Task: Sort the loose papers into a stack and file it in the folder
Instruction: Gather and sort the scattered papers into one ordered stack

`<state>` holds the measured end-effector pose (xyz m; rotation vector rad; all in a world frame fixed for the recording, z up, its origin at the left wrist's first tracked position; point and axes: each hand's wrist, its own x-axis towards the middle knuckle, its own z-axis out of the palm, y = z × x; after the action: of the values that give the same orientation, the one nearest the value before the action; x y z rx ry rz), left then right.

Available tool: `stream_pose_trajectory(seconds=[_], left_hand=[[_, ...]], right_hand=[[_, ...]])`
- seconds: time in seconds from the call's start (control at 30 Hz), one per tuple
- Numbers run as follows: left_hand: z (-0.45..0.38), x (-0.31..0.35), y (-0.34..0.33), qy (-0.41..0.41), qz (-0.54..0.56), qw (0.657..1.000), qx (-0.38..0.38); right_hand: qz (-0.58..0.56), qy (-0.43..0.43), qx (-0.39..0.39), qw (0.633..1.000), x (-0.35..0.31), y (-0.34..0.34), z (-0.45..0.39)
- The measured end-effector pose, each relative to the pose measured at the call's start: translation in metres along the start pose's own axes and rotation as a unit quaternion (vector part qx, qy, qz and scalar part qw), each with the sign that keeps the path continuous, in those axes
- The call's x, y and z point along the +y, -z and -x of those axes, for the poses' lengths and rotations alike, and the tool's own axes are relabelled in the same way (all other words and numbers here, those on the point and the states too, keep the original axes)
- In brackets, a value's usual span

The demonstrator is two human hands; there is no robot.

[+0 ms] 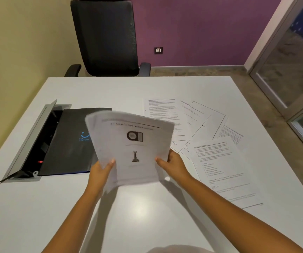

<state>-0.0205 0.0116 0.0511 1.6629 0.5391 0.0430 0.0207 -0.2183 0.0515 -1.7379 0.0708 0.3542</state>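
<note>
Left hand [100, 170] and right hand [172, 164] both clamped the paper stack [128, 148] above the surface [147, 207]; folder [70, 141] lay closed at left.

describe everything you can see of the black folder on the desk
The folder is black, flat and closed, with a slightly glossy cover that looks like card or plastic and carries a small blue logo with blurred text under it. It lies on the white table, left of the loose papers, its left edge at or over the open cable box. The stack, held above the table by the left hand and right hand, hides its right part. Neither hand touches it.
</note>
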Motion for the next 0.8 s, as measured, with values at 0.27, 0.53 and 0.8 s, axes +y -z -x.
stream_pose_trajectory(seconds=[0.27, 0.53, 0.8], left_hand=[[-0.006, -0.044, 0.035, 0.128, -0.14, 0.98, 0.062], [-0.001, -0.069, 0.044, 0.24, -0.121, 0.963, 0.032], [-0.008, -0.061, 0.025, 0.235, -0.124, 0.964, -0.009]], right_hand=[[0.247, -0.062, -0.046, 0.966, 0.051, 0.012, -0.006], [0.583, 0.094, -0.177, 0.787, 0.088, -0.008, -0.004], [0.642, 0.068, -0.046, 0.762, 0.086, 0.055, 0.002]])
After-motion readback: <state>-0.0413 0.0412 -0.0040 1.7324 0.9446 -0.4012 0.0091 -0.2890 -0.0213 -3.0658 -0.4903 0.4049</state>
